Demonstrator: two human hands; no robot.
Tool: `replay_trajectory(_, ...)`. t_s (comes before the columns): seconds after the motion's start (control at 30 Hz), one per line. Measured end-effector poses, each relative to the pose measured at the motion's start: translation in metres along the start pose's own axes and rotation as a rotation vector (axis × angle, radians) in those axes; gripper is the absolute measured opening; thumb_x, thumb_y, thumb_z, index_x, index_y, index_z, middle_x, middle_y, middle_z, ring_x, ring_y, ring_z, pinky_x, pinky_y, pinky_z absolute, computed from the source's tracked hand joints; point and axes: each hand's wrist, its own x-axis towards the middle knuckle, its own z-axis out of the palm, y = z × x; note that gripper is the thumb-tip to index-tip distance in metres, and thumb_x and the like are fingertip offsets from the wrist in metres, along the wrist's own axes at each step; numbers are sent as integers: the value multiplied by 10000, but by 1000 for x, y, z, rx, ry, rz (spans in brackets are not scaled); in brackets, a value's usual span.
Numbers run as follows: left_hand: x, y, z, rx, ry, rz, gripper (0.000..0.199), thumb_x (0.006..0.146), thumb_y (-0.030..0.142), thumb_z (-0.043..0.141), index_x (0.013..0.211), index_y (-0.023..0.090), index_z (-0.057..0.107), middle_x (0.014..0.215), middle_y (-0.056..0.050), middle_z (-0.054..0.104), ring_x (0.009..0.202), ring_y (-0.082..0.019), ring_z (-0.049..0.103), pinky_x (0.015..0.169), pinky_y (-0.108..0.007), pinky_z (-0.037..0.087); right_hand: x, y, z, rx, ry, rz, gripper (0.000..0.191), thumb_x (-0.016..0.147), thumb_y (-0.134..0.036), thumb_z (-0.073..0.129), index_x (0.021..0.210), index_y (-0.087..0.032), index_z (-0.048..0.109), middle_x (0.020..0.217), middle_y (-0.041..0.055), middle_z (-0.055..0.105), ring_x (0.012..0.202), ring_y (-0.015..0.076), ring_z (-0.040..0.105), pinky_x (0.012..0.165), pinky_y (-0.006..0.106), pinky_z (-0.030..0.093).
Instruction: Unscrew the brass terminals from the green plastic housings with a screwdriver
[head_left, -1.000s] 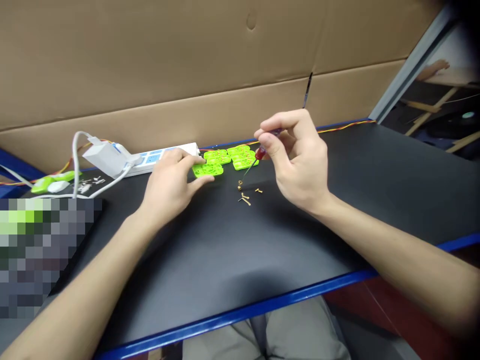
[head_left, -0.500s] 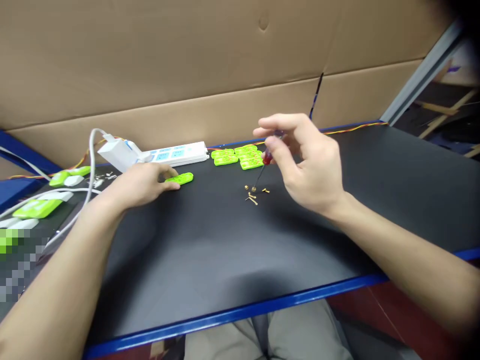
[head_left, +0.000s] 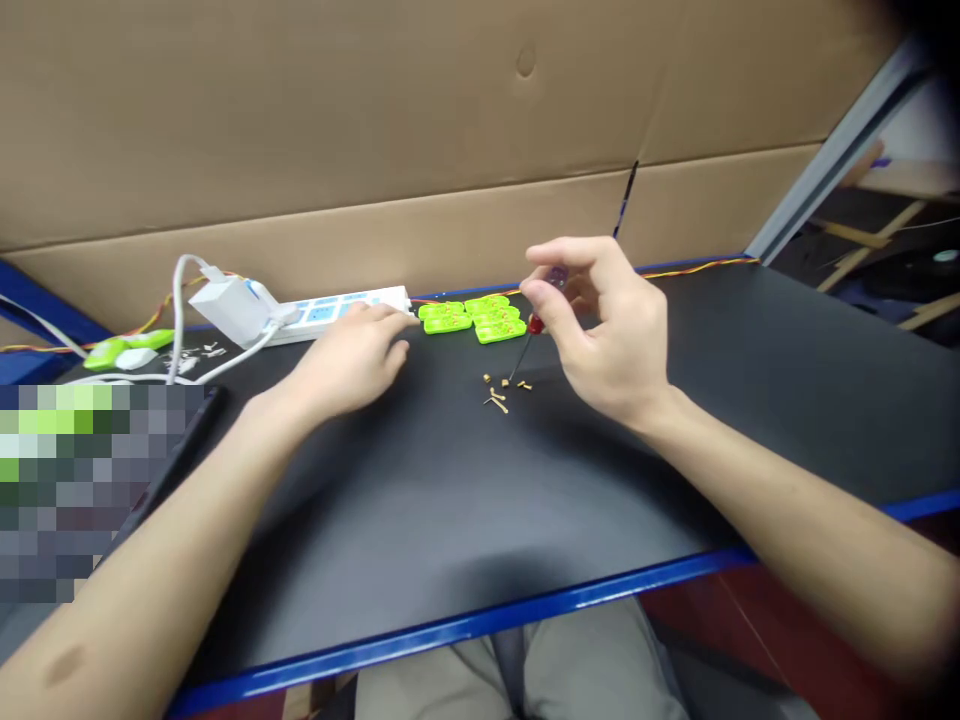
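In the head view my right hand (head_left: 611, 330) pinches a small screwdriver (head_left: 535, 324) with a red and purple handle. Its thin shaft slants down to small brass parts (head_left: 504, 383) on the black tabletop. Several brass bits lie around the tip, including thin strips (head_left: 497, 401). My left hand (head_left: 356, 350) is palm down with fingers stretched out in front of the power strip. Its fingertips come close to the left side of several bright green plastic shells (head_left: 499, 322), laid in two stacked groups. Whatever lies under the left palm is hidden.
Behind my left hand lies a white power strip (head_left: 386, 298) with a plugged-in adapter (head_left: 234, 305) and white cables. Green and white pieces (head_left: 135, 355) sit at the left, near a pixelated patch. Cardboard (head_left: 450, 120) walls the back; a blue edge (head_left: 465, 630) runs along the front.
My left hand has moved right, off the lone green shell, which no longer shows. Its fingers have straightened. My right hand keeps the screwdriver at the brass parts, nearly still.
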Motion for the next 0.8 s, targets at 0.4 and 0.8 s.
replay_trajectory(0.4,0,27,15,71,63,-35,283,939,324,414,1029,155,621,1094,-138,601,1079,-313,545,916,-432,475,-3,-3,1,61,27,19,190,908,-214,595,1096,-235,604,898,-11,663,625,87,625,608,264,558)
replay_trajectory(0.8,-25,34,-5,-282,-61,66,173,904,370,522,944,211,578,960,-55,619,965,-247,565,797,-340,450,-5,-2,5,-42,-66,3,143,906,-203,594,1046,-218,618,931,-5,708,683,100,661,631,247,567)
